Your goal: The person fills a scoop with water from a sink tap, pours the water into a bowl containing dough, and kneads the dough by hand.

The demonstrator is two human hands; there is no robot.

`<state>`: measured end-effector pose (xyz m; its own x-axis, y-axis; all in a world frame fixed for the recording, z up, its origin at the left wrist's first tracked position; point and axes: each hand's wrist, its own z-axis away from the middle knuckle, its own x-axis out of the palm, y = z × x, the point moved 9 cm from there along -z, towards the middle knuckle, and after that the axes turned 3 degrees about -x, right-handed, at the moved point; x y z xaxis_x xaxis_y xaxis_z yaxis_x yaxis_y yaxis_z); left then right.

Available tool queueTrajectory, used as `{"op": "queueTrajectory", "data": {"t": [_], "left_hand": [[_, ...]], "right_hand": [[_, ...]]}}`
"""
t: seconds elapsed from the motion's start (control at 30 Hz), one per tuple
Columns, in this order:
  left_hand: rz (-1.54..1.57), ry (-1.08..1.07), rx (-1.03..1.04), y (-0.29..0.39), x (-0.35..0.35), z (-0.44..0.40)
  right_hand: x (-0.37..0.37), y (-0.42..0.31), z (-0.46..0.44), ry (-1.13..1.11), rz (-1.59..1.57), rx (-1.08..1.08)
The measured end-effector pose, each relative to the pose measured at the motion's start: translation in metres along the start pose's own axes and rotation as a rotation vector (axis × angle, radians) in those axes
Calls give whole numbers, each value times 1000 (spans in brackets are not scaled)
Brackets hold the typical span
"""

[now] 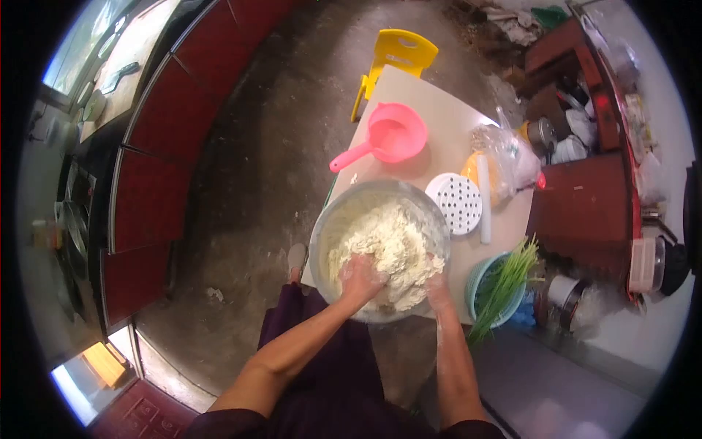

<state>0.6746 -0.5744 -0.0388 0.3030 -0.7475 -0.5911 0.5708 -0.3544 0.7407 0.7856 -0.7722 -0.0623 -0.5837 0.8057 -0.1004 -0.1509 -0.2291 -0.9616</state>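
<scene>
A large metal bowl [327,223] at the table's near edge holds a shaggy, pale, floury dough [391,241]. My left hand [361,276] is in the bowl, its fingers curled and pressed into the dough's near left side. At the bowl's right side, against its rim, is my right hand [439,291]. Dough clings about its fingertips and hides them, so its grip on dough or rim is unclear. Flour coats both hands. Just right of the bowl lies a white disc with holes [458,203].
A pink ladle [397,133] lies on the table [446,110] beyond the bowl. To the right are a white rod [484,199], plastic bags [515,157] and a teal basket of long green stalks [479,282]. A yellow chair [406,47] stands behind; red cabinets [157,117] line the left.
</scene>
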Motion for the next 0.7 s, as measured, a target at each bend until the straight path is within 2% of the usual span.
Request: {"op": "queueTrajectory", "data": {"t": [0.03,0.13,0.23,0.27,0.33,0.37,0.4,0.43,0.47,0.53,0.57,0.63,0.7], "left_hand": [[-15,-21,49,18,-13,10],[-59,5,206,54,-33,27],[-461,-180,245,82,-40,29],[-413,-99,349,73,-28,26],[-301,57,544,14,19,31],[-344,-14,566,-11,37,37],[-387,-81,594,-19,38,40],[-431,-135,624,-22,45,36],[-464,-229,586,-29,53,36],[-532,-425,502,4,30,44],[-478,-348,499,9,25,41],[-367,-202,479,13,14,43],[-519,-286,513,19,23,40]], "right_hand": [[2,-16,11,-7,-16,-21],[-2,-47,31,91,-265,117],[3,-31,40,41,199,-9],[8,-4,38,-22,384,46],[20,49,42,-316,831,385],[26,60,48,-457,906,525],[29,58,51,-491,887,558],[30,46,48,-454,821,531],[28,17,42,-207,571,103],[25,-5,51,-115,456,154],[24,-22,47,-68,401,164],[31,-65,37,-40,626,86],[51,-66,37,-111,824,124]]}}
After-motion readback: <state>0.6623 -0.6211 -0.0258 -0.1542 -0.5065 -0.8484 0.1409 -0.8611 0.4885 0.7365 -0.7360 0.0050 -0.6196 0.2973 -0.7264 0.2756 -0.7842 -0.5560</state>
